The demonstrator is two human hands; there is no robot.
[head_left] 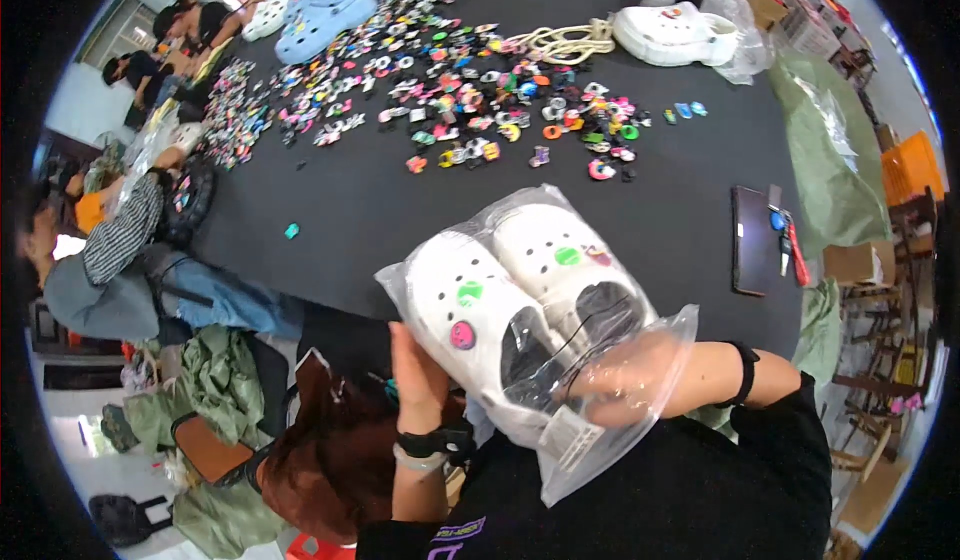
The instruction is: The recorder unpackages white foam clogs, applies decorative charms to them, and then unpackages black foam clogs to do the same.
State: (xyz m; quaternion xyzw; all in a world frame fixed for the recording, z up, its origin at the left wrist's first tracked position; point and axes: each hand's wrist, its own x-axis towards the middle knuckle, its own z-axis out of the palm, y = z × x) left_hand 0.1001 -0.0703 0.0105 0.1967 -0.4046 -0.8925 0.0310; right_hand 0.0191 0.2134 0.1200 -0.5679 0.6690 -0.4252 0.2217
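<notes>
The white clogs (pixel 520 300) with charms sit already inside the clear bag (pixel 610 410), gripped by the left hand (pixel 418 370) outside, right hand (pixel 625 385) inside the still open mouth.

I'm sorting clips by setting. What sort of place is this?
Probably a workshop or packing room for decorating clogs. A big black table is strewn with small colourful shoe charms; the left hand and right hand hold white clogs in a clear bag; others work nearby.
</notes>
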